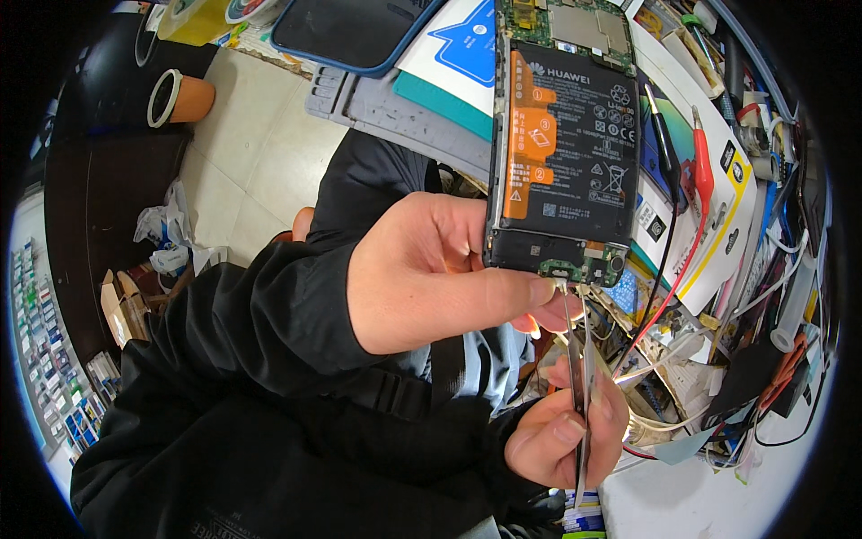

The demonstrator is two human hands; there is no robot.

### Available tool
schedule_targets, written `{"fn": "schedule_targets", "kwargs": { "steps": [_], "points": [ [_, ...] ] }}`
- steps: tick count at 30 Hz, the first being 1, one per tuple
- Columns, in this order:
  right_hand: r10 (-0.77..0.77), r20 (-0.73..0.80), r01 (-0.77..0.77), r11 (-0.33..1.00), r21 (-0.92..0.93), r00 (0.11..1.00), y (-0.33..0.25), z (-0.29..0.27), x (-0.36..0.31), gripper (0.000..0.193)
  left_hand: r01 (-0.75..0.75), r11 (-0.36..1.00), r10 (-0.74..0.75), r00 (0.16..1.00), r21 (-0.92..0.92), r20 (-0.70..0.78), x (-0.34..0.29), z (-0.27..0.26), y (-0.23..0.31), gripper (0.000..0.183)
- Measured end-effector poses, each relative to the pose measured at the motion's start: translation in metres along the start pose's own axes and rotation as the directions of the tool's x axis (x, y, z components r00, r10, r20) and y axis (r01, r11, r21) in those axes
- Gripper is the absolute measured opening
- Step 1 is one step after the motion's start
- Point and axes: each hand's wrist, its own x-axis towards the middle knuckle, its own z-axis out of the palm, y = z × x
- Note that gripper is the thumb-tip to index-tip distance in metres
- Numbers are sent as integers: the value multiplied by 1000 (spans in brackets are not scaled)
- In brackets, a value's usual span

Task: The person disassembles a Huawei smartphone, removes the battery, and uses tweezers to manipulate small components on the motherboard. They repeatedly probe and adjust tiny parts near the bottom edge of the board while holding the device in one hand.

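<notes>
An opened smartphone (570, 216) is held up in front of me, its black battery (597, 126) with an orange pull tab showing and green circuit board at both ends. My left hand (431, 269) grips its lower left corner, the thumb along the bottom edge and the other fingers partly hidden behind. Below it, my right hand (570, 431) is closed round metal tweezers (579, 386) that point upward. Their tips reach the phone's bottom edge, beside my left thumb; whether they pinch a small part there I cannot make out.
Behind the phone lie a grey work mat (377, 112) and a blue-framed phone (346, 31). To the right are a black clip lead (663, 144), a red clip lead (702, 171), and tangled cables and tools. An orange-brown pot (190, 99) stands at the far left.
</notes>
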Motion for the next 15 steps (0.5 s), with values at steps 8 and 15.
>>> {"fn": "schedule_targets", "kwargs": {
  "steps": [8,15],
  "points": [
    [-19,46,19,1000,5,999,-1,0,5,32,18,1000,-19,1000,-26,-12,0,1,0,21],
    [-89,168,94,995,-21,982,-3,4,23,31,64,998,-65,996,-16,-67,1,6,5,25]
  ]
}}
